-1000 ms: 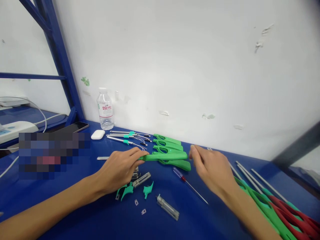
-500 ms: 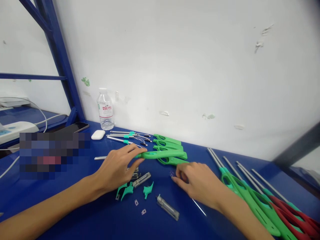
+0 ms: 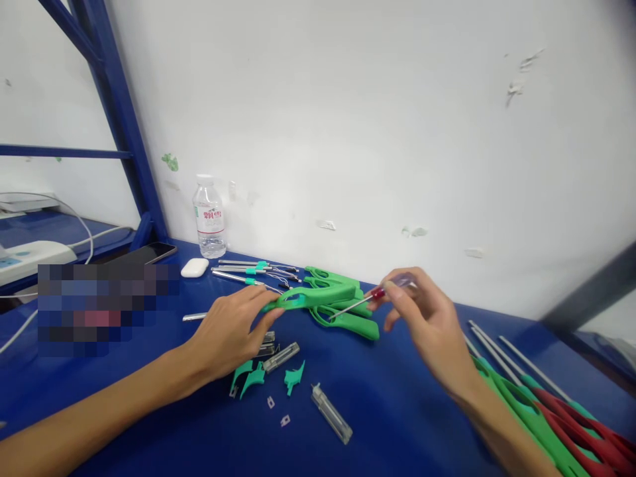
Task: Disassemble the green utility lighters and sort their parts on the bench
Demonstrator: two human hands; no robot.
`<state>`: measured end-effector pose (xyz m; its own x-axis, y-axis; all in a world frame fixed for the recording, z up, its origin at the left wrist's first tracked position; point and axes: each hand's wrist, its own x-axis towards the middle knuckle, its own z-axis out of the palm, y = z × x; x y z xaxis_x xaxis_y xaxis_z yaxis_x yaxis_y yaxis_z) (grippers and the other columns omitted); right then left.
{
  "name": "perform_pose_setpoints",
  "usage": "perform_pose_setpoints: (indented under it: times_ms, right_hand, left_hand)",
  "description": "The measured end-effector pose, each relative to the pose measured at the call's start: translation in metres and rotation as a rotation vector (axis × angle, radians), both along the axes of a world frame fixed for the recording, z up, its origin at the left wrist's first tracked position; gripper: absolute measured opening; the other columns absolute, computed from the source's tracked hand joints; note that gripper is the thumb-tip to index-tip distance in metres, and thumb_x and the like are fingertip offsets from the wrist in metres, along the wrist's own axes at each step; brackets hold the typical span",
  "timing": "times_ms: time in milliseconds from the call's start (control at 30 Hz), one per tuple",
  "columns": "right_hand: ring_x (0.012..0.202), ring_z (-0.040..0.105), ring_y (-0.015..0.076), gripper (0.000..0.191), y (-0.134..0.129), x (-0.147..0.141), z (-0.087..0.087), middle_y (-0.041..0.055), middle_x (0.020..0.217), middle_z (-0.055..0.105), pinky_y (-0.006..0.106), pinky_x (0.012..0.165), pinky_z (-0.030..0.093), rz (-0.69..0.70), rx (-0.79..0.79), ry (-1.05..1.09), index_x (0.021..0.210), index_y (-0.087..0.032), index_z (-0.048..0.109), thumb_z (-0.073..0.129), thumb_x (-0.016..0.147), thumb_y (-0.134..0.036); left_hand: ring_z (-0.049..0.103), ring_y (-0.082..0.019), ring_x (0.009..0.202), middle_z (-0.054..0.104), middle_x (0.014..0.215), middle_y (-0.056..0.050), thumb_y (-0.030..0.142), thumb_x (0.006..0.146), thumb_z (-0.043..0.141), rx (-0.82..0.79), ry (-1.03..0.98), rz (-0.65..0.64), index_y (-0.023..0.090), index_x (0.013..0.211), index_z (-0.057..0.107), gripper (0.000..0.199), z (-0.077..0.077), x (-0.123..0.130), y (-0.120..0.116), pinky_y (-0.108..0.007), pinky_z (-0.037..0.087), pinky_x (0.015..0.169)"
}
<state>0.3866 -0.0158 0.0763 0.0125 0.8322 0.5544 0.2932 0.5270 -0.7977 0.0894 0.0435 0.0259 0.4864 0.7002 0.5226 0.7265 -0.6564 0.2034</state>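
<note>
My left hand [image 3: 233, 324] grips a green long-necked lighter [image 3: 318, 298] near its neck, and the metal tube sticks out to the left behind the hand. In my right hand [image 3: 422, 311] is a screwdriver [image 3: 381, 291] with a clear and red handle. Its shaft points down and left, the tip beside the held lighter; whether it touches anything I cannot tell. Behind and below lie several green handle shells [image 3: 355, 324]. Nearer me are teal triggers [image 3: 294, 377], clear fuel tanks [image 3: 332, 414] and small pale clips [image 3: 285, 421].
Metal lighter tubes with teal collars and wires [image 3: 243, 270] lie toward the wall. Green and red lighters [image 3: 571, 417] are at the right. A water bottle [image 3: 211, 218], a white case [image 3: 195, 267], a phone [image 3: 154, 252] and a power strip [image 3: 37, 258] are at the left.
My right hand has picked the screwdriver up off the table and raised it, turning its shaft toward the lighter. The lighter in my left hand has tilted slightly.
</note>
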Motion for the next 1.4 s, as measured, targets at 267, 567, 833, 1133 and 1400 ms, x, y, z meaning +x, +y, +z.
perform_pose_setpoints:
  times_ms: [267,567,833,1133,1400]
  right_hand:
    - [0.079,0.073,0.0167,0.011,-0.003,-0.004,-0.011,0.0006,0.094,0.074,0.026,0.058,0.057,-0.362,0.313,-0.156,0.111,-0.026,0.061,0.064,0.103,-0.032]
    - [0.074,0.072,0.0153,0.009,-0.005,-0.002,-0.013,-0.0011,0.094,0.073,0.027,0.062,0.057,-0.414,0.339,-0.311,0.111,-0.026,0.060,0.061,0.102,-0.030]
    - [0.082,0.062,0.0144,0.008,-0.009,-0.008,-0.007,0.0031,0.100,0.062,0.025,0.063,0.054,-0.304,0.533,-0.461,0.108,-0.024,0.061,0.056,0.103,-0.020]
    - [0.069,0.064,0.0099,0.022,-0.012,-0.016,-0.009,0.0004,0.101,0.069,0.022,0.058,0.054,-0.282,0.561,-0.459,0.116,-0.025,0.064,0.067,0.099,-0.012]
    - [0.077,0.071,0.0127,0.028,-0.007,-0.012,-0.015,-0.0029,0.105,0.073,0.027,0.064,0.059,-0.276,0.412,-0.238,0.121,-0.031,0.064,0.069,0.099,-0.016]
  left_hand:
    - [0.068,-0.022,0.078,0.071,0.084,-0.002,0.042,0.107,0.031,-0.096,0.077,0.000,0.022,0.093,0.061,0.039,0.004,0.001,-0.004,-0.034,0.042,0.067]
    - [0.069,-0.023,0.080,0.072,0.086,-0.003,0.045,0.107,0.029,-0.139,0.080,0.050,0.022,0.095,0.062,0.042,0.005,0.000,-0.004,-0.034,0.041,0.069]
    - [0.064,-0.021,0.069,0.067,0.075,0.000,0.048,0.107,0.029,-0.174,0.120,0.074,0.024,0.085,0.056,0.042,0.009,0.004,-0.008,-0.032,0.036,0.064]
    - [0.063,-0.023,0.062,0.068,0.069,-0.001,0.065,0.099,0.049,-0.155,0.209,0.166,0.024,0.080,0.056,0.046,0.007,0.006,-0.004,-0.029,0.026,0.057]
    - [0.064,-0.022,0.064,0.069,0.072,0.000,0.063,0.100,0.050,-0.136,0.245,0.154,0.024,0.081,0.057,0.044,0.006,0.005,-0.004,-0.029,0.025,0.057]
